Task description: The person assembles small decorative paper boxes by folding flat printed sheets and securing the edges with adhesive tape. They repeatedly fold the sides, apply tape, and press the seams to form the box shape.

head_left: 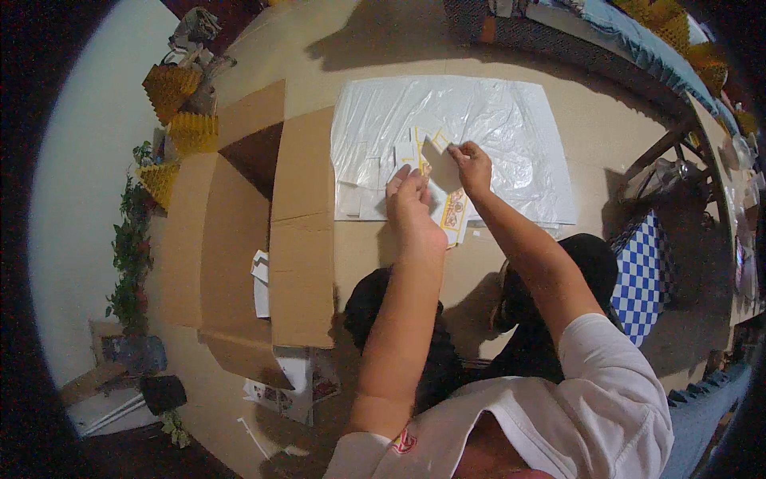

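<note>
A flat white carton blank with yellow edges and a printed panel [456,211] is held up in front of me, partly unfolded. My left hand [410,195] grips its left side, fingers closed at the edge. Across from it, my right hand [472,166] pinches an upper flap between thumb and fingers. Beneath both hands lies a flat white slab [519,120] wrapped in clear plastic. Pale flat pieces [359,195] rest on the slab's left part.
A large open cardboard box [302,239] stands left of the slab, with white folded cartons [262,283] inside. Printed sheets [291,391] lie by its near end. A blue-and-white checkered bag [638,279] is at my right, beside a wooden-framed table [710,136].
</note>
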A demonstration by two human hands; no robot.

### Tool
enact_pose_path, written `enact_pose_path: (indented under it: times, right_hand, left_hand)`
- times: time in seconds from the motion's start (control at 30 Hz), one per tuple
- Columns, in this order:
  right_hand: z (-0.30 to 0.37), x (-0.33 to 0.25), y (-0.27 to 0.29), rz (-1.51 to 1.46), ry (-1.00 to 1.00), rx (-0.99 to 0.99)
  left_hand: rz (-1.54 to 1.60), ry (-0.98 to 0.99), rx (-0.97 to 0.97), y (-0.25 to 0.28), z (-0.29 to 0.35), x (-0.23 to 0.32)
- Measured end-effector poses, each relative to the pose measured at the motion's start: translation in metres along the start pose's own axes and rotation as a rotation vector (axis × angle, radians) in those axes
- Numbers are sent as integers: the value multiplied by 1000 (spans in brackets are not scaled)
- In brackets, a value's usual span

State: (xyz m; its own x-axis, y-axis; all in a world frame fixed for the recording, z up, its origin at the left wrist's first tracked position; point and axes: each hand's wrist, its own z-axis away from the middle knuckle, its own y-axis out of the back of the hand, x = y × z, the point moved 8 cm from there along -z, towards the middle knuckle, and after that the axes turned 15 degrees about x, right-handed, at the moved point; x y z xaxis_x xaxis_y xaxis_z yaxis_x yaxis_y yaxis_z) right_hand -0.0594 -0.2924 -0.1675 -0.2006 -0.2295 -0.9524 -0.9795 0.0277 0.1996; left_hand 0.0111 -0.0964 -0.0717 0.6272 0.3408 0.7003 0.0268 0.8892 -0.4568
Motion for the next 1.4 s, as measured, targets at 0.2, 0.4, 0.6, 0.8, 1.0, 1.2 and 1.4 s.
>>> enact_pose_path:
  times: [0.2, 0.4, 0.6, 0.8, 1.0, 1.2, 1.4]
  right_hand:
    - [14, -207, 41, -167, 901, -70]
    - [82, -261, 76, -39, 1287, -433]
    - [12, -232, 113, -249, 768, -27]
    - [-69, -146, 101, -573, -287, -164]
    - [-83, -154, 113, -654, -16, -87]
    - [-45, -158, 82, -624, -90, -288]
    - [-18, -157, 60, -581, -245, -493]
  left_hand:
    - [50, 154, -325, -52, -29, 11]
    - [-36, -81, -396, -64, -20, 43]
    - [-86, -251, -365, -72, -11, 43]
    - [-201, -245, -560, -95, 7, 33]
    - [-461, -1048, -169, -104, 13, 75]
    - [-774, -1457, -41, -121, 36, 77]
    - [-849, -1607, 127, -115, 29, 96]
